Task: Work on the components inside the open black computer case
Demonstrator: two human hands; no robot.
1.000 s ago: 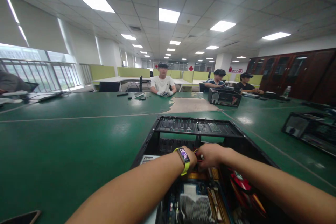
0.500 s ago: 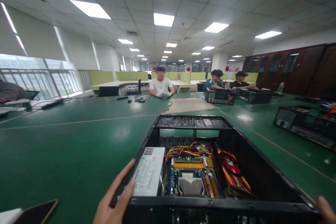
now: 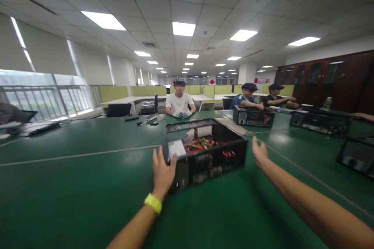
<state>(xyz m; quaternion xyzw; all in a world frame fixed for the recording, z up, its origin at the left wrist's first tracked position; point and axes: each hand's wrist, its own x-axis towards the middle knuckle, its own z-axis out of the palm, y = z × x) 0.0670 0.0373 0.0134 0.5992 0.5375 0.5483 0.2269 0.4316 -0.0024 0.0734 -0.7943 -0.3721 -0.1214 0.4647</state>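
An open black computer case (image 3: pixel 204 163) sits farther out on the green table, turned slightly. In it I see a white power supply (image 3: pixel 176 148) at the left and bundled wires (image 3: pixel 201 144) in the middle; motion blur hides finer parts. My left hand (image 3: pixel 163 171), with a yellow wristband (image 3: pixel 153 203), has its fingers spread against the case's near left corner. Beyond the case's right side, my right hand (image 3: pixel 260 152) is stretched out with fingers extended, a small gap between it and the case.
Across the table (image 3: pixel 73 190) sits a person in a white shirt (image 3: pixel 179 105) with gloved hands. Small tools (image 3: pixel 149 120) lie before them. At the right, other people sit by more computer cases (image 3: pixel 253 116), and a bottle (image 3: pixel 327 103) stands behind.
The computer case has moved away from me toward the far side and turned a little. My arms have stretched forward with it, and the right hand has come off its side.
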